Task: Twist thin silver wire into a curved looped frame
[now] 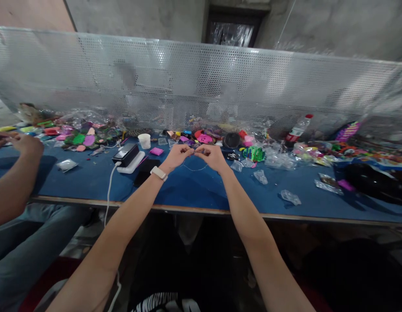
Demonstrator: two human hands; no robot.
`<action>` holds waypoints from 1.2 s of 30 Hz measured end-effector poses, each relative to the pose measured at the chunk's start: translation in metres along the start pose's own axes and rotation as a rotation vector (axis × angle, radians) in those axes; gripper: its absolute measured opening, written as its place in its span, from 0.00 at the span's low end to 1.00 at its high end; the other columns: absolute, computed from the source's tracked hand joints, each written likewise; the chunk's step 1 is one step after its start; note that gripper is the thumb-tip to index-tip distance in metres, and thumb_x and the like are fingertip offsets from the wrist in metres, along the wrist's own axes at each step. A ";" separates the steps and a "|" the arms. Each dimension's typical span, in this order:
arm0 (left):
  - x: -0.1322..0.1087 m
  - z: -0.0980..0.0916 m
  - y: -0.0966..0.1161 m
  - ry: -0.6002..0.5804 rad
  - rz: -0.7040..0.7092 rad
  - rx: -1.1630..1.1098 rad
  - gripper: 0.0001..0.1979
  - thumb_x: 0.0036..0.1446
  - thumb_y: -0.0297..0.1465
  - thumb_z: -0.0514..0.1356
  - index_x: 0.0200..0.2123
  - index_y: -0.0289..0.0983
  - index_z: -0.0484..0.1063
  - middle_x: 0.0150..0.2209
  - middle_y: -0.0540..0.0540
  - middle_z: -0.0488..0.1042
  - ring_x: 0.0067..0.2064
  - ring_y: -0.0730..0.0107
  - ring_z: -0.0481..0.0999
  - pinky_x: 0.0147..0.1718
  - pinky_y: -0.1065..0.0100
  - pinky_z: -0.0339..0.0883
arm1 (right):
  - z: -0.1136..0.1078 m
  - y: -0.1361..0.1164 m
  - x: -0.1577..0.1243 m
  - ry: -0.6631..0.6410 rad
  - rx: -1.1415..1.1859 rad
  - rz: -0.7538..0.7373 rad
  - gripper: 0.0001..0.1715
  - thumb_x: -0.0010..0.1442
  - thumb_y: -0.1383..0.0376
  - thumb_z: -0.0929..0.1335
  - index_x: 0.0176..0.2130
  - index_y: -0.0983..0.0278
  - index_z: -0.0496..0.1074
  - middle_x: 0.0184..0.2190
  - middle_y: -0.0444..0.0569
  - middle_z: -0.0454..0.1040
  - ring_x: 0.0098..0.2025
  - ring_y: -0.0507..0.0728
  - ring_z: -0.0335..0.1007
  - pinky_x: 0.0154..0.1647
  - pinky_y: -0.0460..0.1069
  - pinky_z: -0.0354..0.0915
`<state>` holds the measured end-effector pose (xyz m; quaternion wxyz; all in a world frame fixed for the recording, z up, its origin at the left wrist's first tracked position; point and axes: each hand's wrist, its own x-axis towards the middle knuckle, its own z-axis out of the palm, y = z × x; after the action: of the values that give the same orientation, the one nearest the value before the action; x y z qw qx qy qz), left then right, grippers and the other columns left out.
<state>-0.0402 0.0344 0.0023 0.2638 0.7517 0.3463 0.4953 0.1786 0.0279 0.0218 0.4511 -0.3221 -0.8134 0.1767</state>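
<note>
Above the middle of the blue table (191, 190), my left hand (175, 157) and my right hand (214, 157) meet at their fingertips. Both are closed in a pinch. A thin pale strand (195, 170) sags in a shallow curve beneath them, running from one hand to the other. Whatever else sits between the fingertips is too small to make out. Just left of my left wrist lies a flat black object (145, 172), and a small pink packet (156, 151) rests behind it.
To the left stand a black adapter (126, 154) with a white cable and a white cup (144, 141). Colourful clay-like pieces (204, 138) line the perforated metal screen (188, 78). A bottle (298, 130) and plastic scraps (290, 197) are right. A co-worker's hands (25, 143) are far left.
</note>
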 end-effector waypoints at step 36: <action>0.001 -0.020 0.004 -0.206 0.153 0.248 0.09 0.73 0.36 0.60 0.44 0.38 0.78 0.43 0.44 0.82 0.45 0.61 0.78 0.49 0.59 0.71 | -0.003 -0.001 0.001 -0.054 -0.442 -0.244 0.11 0.76 0.60 0.71 0.48 0.57 0.85 0.47 0.49 0.88 0.49 0.61 0.84 0.49 0.52 0.71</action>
<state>-0.0579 0.0341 0.0132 0.1643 0.8495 0.3177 0.3878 0.1806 0.0285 0.0248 0.3660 -0.3074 -0.8768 -0.0525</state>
